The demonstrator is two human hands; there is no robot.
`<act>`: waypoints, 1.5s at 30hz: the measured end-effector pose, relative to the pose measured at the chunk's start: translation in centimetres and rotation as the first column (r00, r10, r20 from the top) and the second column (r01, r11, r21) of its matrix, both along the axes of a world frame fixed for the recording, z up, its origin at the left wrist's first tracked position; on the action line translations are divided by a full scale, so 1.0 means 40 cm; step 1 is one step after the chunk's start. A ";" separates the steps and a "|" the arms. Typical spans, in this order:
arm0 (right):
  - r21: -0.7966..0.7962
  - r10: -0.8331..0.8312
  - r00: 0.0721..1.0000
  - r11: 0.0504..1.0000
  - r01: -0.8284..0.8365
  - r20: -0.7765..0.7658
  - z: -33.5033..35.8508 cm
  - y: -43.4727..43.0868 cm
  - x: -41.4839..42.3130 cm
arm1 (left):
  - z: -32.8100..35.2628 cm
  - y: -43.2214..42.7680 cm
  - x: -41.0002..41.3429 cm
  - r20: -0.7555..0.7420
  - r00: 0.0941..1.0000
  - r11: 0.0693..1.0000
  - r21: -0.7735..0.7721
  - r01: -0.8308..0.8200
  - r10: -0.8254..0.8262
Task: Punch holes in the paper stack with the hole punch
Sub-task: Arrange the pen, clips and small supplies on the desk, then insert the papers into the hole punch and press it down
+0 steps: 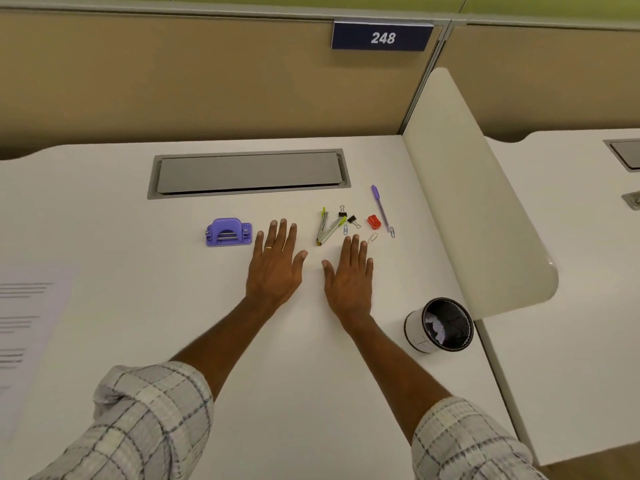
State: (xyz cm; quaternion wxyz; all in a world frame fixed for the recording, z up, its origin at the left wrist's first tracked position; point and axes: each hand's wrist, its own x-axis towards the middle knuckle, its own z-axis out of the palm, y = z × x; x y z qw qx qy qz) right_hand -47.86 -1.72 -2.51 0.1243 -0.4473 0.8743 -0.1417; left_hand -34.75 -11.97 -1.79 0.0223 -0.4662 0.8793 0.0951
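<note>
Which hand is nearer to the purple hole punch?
Left. The left hand lies flat just right of the hole punch; the right hand lies farther right.

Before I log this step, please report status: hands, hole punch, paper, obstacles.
Left hand and right hand flat on desk, empty. Hole punch untouched, beside left hand. Paper stack at far left, apart from it. Nothing between them.

The hole punch (pixel 228 232) and pen (pixel 380 209) are purple. The tabletop (pixel 304 341) is white, its hatch (pixel 247 173) grey. The paper (pixel 24 323) is white with grey lines. The stapler (pixel 325 228) is silver with lime tips, the clips (pixel 352 220) black. The cup (pixel 415 329) is white outside, black inside. The sleeves (pixel 149 417) are pale plaid with blue-grey lines.
</note>
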 end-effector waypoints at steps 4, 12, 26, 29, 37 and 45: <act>-0.044 0.016 0.999 0.999 -0.014 0.043 0.026 0.009 0.033 | 0.017 0.023 0.089 -0.042 0.998 0.998 0.027 -0.051 0.052; -0.055 0.097 0.995 0.994 -0.096 0.012 0.079 0.020 0.186 | 0.054 0.080 0.266 -0.090 0.989 0.993 0.034 -0.111 0.114; -0.042 0.260 0.966 0.965 -0.259 0.004 0.087 0.022 0.696 | 0.066 0.154 0.776 -0.121 0.972 0.979 0.006 -0.202 0.201; -0.054 0.309 0.951 0.950 -0.308 0.005 0.088 0.018 0.787 | 0.062 0.173 0.873 -0.147 0.957 0.967 0.001 -0.253 0.251; -0.040 0.500 0.866 0.865 -0.499 0.013 0.103 -0.036 0.918 | 0.055 0.209 1.053 -0.219 0.852 0.874 0.001 -0.486 0.475; -0.041 0.710 0.705 0.704 -0.709 0.001 0.093 -0.143 0.986 | 0.038 0.234 1.152 -0.329 0.597 0.671 0.186 -0.718 0.731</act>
